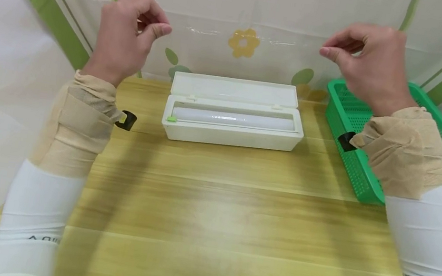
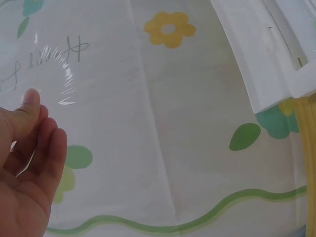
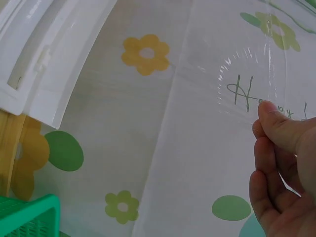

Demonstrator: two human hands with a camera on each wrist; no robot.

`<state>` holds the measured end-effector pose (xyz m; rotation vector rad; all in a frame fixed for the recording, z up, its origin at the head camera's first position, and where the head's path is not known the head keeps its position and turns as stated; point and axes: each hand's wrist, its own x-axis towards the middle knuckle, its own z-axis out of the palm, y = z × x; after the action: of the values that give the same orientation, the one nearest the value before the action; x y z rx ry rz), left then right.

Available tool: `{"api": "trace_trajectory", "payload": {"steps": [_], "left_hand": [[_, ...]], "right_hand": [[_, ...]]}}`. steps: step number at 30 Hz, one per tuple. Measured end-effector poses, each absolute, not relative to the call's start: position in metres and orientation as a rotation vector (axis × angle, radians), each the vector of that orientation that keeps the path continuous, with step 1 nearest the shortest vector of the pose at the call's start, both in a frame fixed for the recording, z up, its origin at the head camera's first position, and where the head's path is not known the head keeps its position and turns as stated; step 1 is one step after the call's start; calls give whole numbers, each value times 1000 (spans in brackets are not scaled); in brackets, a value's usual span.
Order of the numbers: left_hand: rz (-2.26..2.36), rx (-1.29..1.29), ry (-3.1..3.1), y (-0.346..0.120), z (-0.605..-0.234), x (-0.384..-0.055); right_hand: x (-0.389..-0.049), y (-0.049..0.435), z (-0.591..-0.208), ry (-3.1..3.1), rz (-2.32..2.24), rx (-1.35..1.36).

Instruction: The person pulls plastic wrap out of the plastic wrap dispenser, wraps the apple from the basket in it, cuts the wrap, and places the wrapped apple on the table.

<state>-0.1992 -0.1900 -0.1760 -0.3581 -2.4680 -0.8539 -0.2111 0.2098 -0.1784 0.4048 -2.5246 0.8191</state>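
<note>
A clear sheet of cling film (image 1: 204,32) is stretched between both hands, raised above and behind a white box; glints and radiating creases show on it. My left hand (image 1: 120,37) pinches its left end between thumb and curled fingers. At the other end, my right hand (image 1: 373,65) pinches the film the same way. Creases fan out from the grip in the left wrist view, where the film (image 2: 68,81) is nearly invisible. Below stands the cling film box (image 1: 230,137), its lid (image 1: 235,89) tipped back, with a film roll (image 1: 232,119) inside and a green slider (image 1: 171,119) at the front left.
The green plastic basket (image 1: 363,182) stands at the right, partly under the right forearm. A wooden table (image 1: 213,214) carries the box and basket. Behind hangs a pale curtain with a yellow flower (image 1: 243,43) and green leaves.
</note>
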Motion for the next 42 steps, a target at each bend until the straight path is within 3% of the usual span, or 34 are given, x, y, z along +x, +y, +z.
{"api": "trace_trajectory", "payload": {"steps": [42], "left_hand": [[-906,-316,-2505,-189,-123,-217]], "right_hand": [[-228,212,-136,-2553,968,314]]}}
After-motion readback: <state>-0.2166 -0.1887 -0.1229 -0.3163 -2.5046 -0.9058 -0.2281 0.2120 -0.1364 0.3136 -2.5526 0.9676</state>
